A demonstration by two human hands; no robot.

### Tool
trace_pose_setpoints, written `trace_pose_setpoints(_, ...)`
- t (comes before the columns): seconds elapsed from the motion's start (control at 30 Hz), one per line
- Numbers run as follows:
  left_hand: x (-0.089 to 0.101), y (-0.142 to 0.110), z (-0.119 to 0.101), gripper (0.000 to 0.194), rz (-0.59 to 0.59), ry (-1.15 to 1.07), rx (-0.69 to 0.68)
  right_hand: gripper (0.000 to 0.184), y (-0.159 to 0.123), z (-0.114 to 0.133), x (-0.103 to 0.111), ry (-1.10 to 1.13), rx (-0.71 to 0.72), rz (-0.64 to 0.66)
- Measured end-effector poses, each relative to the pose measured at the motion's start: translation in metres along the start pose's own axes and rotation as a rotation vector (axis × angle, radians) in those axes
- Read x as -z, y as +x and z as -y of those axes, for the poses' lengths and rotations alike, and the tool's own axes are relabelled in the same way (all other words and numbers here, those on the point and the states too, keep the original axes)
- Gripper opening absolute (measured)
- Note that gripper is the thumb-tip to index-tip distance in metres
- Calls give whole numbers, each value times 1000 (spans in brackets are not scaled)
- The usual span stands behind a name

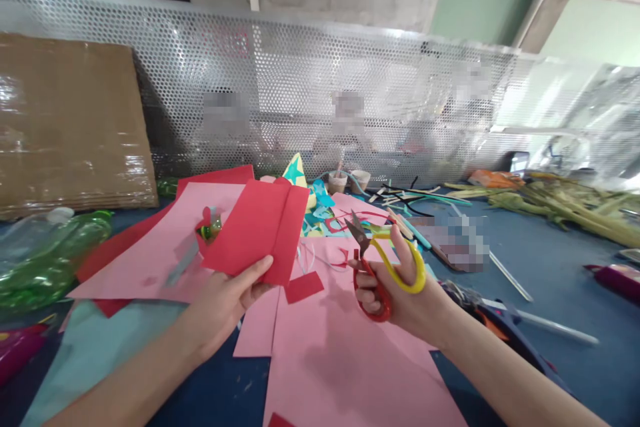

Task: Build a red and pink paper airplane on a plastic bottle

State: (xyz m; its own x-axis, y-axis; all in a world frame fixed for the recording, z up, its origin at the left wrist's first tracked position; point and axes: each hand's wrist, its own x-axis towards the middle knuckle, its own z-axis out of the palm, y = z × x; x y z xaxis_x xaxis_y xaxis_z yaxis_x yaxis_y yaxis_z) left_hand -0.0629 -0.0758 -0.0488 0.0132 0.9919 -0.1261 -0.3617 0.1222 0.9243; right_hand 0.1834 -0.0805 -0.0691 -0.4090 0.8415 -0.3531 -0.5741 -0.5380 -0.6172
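Note:
My left hand pinches the lower edge of a folded red paper sheet, thumb on top, and holds it up above the table. My right hand grips a pair of scissors with one yellow and one red loop handle. The short blades point up and left toward the red sheet, a little apart from it. Under both hands lie large pink paper sheets, and a small red offcut rests on them.
The blue table carries paper scraps, a star-patterned cone, two small cups, sticks and green stalks at right. A green plastic bottle lies at left. Cardboard leans against a perforated metal screen.

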Motion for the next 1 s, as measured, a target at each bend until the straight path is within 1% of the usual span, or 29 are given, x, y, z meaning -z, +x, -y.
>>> trace_pose_setpoints(0.07,0,-1,0,32,-18,-24,5,67,-4,-3,-1,-84,34,101)
trace_pose_setpoints(0.2,-4,-3,-3,40,-43,-62,-1,80,-13,-11,-8,-241,74,283)
trace_pose_setpoints(0.3,-7,-5,-4,38,-64,-78,-10,81,-20,-17,-15,-330,36,389)
trace_pose_setpoints(0.4,-6,-6,-3,39,-70,-74,-30,83,-22,-27,-20,-348,-26,470)
trace_pose_setpoints(0.43,-6,-7,-2,41,-58,-69,-33,82,-22,-31,-22,-344,-23,469)
trace_pose_setpoints(0.47,-5,-8,0,44,-35,-59,-32,78,-21,-35,-23,-346,14,447)
trace_pose_setpoints(0.53,-4,-11,3,48,47,-18,-12,60,-18,-42,-26,-404,178,342)
trace_pose_setpoints(0.6,-5,-16,9,49,153,49,26,44,-15,-46,-28,-520,371,208)
trace_pose_setpoints(0.67,-6,-21,15,51,252,119,47,43,-12,-46,-30,-625,492,92)
trace_pose_setpoints(0.73,-7,-26,22,56,305,184,63,45,-9,-45,-30,-656,544,7)
trace_pose_setpoints(0.83,-10,-31,29,59,308,226,129,46,-4,-43,-28,-611,566,-21)
trace_pose_setpoints(0.93,-15,-34,29,52,369,126,187,45,-1,-41,-26,-535,556,-14)
trace_pose_setpoints(1.0,-18,-34,26,46,407,75,221,44,-1,-41,-24,-464,519,-4)
